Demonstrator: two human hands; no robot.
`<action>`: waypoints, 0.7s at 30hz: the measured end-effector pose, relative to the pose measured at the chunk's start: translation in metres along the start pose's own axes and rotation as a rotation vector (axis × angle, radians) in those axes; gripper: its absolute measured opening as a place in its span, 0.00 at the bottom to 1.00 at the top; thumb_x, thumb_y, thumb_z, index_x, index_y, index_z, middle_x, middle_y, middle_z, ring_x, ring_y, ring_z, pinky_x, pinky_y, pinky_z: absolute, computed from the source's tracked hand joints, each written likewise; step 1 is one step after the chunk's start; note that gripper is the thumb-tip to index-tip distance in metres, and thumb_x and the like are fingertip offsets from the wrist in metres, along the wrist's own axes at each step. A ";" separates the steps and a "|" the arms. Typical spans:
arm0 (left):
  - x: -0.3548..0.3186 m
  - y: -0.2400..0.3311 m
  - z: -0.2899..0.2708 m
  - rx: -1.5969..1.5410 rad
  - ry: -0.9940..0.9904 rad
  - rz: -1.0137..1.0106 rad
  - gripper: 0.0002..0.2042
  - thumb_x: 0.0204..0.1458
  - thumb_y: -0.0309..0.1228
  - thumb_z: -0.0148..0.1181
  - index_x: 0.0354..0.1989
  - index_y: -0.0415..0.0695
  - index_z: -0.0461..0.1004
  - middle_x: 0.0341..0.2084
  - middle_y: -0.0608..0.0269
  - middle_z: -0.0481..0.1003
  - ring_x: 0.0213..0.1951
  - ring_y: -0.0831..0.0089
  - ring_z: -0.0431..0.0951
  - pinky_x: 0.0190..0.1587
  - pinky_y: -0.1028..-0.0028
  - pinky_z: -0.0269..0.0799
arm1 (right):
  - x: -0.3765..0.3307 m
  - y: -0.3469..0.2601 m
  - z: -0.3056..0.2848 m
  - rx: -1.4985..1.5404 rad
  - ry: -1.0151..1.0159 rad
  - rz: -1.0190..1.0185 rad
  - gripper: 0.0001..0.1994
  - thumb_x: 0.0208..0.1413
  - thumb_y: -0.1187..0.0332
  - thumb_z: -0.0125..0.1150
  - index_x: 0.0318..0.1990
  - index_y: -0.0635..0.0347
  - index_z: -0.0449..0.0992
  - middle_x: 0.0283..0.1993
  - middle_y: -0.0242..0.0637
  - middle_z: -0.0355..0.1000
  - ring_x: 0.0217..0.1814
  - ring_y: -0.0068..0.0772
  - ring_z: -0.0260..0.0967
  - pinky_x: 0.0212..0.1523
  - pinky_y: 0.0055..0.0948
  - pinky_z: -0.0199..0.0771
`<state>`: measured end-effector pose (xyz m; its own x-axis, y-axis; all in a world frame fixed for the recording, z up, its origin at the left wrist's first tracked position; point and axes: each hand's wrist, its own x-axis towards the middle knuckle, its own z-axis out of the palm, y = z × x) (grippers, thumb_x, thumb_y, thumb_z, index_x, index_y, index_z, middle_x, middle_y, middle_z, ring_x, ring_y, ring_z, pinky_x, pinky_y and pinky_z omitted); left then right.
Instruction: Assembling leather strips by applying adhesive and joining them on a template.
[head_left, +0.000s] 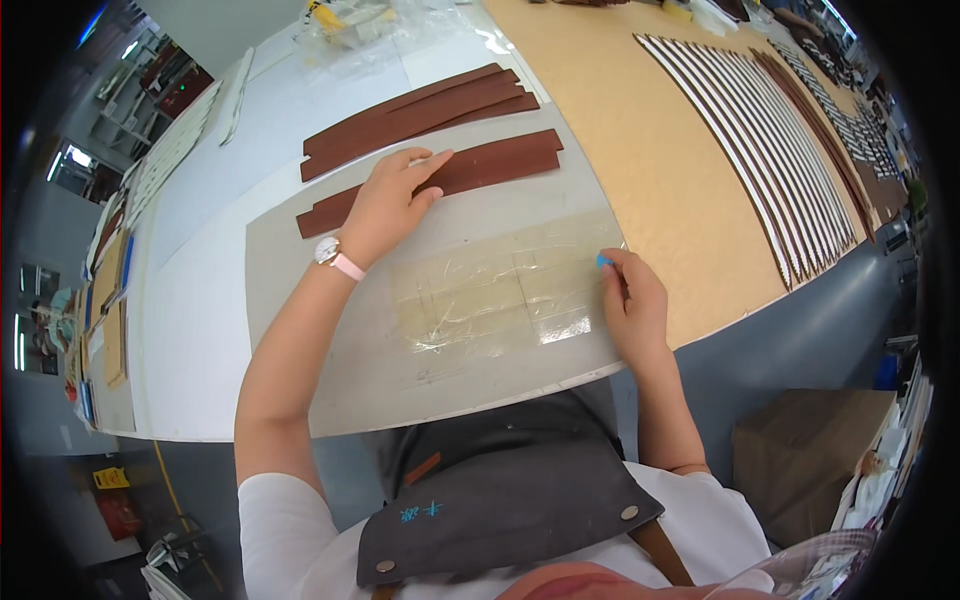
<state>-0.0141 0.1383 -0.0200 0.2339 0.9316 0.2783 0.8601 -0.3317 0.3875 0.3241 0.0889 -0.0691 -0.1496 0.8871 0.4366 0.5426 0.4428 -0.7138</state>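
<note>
head view: left hand [385, 205] presses brown strip [470, 170], lying left-right, slightly tilted.

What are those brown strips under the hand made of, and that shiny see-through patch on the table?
The brown strips look like leather or a leather-like sheet: flat, matte, reddish-brown, cleanly cut edges. The left hand rests on them. The shiny patch seems to be clear tape or plastic film: it is see-through, glossy and wrinkled.
</note>
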 end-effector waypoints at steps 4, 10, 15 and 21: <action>-0.003 -0.024 0.015 0.117 -0.013 -0.038 0.27 0.60 0.35 0.64 0.69 0.53 0.70 0.68 0.51 0.66 0.70 0.50 0.61 0.69 0.58 0.62 | -0.001 0.002 -0.003 0.004 -0.030 -0.010 0.09 0.61 0.78 0.59 0.47 0.61 0.78 0.37 0.45 0.77 0.35 0.48 0.75 0.37 0.41 0.75; -0.050 -0.070 -0.008 0.295 0.048 -0.236 0.36 0.54 0.39 0.70 0.72 0.52 0.65 0.68 0.49 0.66 0.72 0.47 0.59 0.71 0.54 0.57 | 0.000 -0.005 -0.002 -0.002 -0.052 -0.033 0.09 0.60 0.78 0.58 0.47 0.62 0.78 0.38 0.46 0.77 0.35 0.49 0.74 0.37 0.41 0.74; -0.099 -0.113 -0.037 0.115 0.197 -0.386 0.48 0.46 0.36 0.77 0.77 0.49 0.56 0.67 0.46 0.66 0.69 0.48 0.63 0.70 0.56 0.61 | 0.000 -0.003 -0.004 -0.016 -0.053 -0.050 0.09 0.61 0.78 0.58 0.47 0.62 0.78 0.37 0.45 0.77 0.34 0.48 0.74 0.36 0.40 0.74; -0.128 -0.126 -0.041 -0.123 0.195 -0.671 0.44 0.47 0.34 0.76 0.75 0.48 0.61 0.65 0.48 0.68 0.65 0.54 0.68 0.66 0.60 0.66 | 0.001 -0.004 -0.001 -0.041 -0.063 0.005 0.08 0.62 0.78 0.58 0.47 0.63 0.78 0.35 0.45 0.76 0.33 0.45 0.73 0.36 0.38 0.73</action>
<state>-0.1713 0.0544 -0.0682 -0.4241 0.9009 0.0923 0.7299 0.2797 0.6237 0.3231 0.0879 -0.0654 -0.1977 0.8963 0.3970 0.5763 0.4339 -0.6925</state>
